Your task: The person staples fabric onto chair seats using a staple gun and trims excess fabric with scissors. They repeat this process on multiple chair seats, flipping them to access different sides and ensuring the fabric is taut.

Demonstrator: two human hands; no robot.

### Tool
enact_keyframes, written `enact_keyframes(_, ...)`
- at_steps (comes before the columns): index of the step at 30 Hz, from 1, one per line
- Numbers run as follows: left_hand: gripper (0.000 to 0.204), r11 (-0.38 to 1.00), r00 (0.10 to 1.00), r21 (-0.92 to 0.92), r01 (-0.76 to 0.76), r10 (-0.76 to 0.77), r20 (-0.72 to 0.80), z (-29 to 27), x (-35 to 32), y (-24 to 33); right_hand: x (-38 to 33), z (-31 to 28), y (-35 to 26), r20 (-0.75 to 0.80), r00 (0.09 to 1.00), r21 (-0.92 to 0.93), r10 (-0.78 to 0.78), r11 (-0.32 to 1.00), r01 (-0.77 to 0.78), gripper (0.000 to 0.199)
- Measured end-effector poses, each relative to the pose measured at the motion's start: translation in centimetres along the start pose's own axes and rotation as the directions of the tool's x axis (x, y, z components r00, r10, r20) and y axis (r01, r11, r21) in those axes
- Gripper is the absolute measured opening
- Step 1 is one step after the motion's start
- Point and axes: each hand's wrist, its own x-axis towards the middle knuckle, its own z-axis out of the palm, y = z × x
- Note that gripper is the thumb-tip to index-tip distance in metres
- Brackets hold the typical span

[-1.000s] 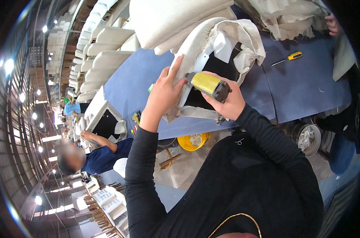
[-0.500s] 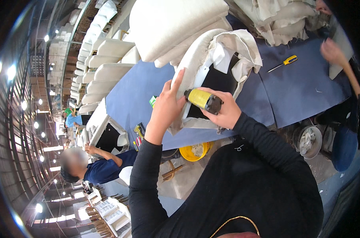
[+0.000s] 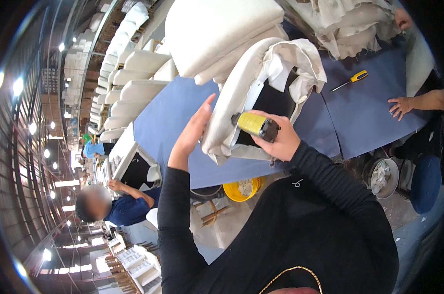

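A cream upholstered chair pad (image 3: pixel 227 105) lies on the blue-covered table, its black backing (image 3: pixel 268 100) facing up. Loose cream fabric (image 3: pixel 300 88) bunches along its far and right edges. My right hand (image 3: pixel 284 138) grips a yellow and black staple gun (image 3: pixel 252 123), with the nose at the pad's left inner edge, beside a pale strip (image 3: pixel 252 93). Whether the nose touches the fabric I cannot tell. My left hand (image 3: pixel 192 130) is just left of the pad with its fingers stretched out and holds nothing.
Stacked cream pads (image 3: pixel 222 34) stand beyond the pad, and piled fabric (image 3: pixel 349 22) lies far right. A yellow-handled screwdriver (image 3: pixel 358 76) rests right of the pad, near a co-worker's hand (image 3: pixel 402 105). Below the table edge are a yellow bucket (image 3: pixel 239 193) and a white bucket (image 3: pixel 392 181).
My left hand has come off the pad's left edge and moved left, its fingers straightening. The staple gun has shifted slightly. A co-worker's hand at right has come down onto the table.
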Motion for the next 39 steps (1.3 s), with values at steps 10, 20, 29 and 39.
enact_keyframes(10, 0.063, 0.721, 0.936, 0.676, -0.148, 0.323, -0.139, 4.3, -3.2, 2.6, -0.3, 1.2, 0.0, 0.067, 0.997, -0.042, 0.042, 0.998, -0.039, 0.062)
enact_keyframes(20, 0.09, 0.623, 0.912, 0.766, -0.158, 0.388, -0.129, 5.4, -3.5, 2.4, -1.3, 1.1, -1.0, 0.08, 0.996, -0.068, 0.049, 0.997, -0.044, 0.062)
enact_keyframes(29, 0.102, 0.609, 0.914, 0.782, -0.135, 0.382, -0.14, 6.2, -3.8, 2.9, -1.8, 1.0, -0.7, 0.08, 0.995, -0.154, -0.057, 0.986, 0.069, 0.072)
enact_keyframes(39, 0.101, 0.672, 0.906, 0.682, -0.288, 0.422, -0.032, 6.0, -5.1, 4.5, -2.7, 1.2, -1.0, 0.082, 0.996, -0.085, -0.024, 0.996, 0.031, 0.067)
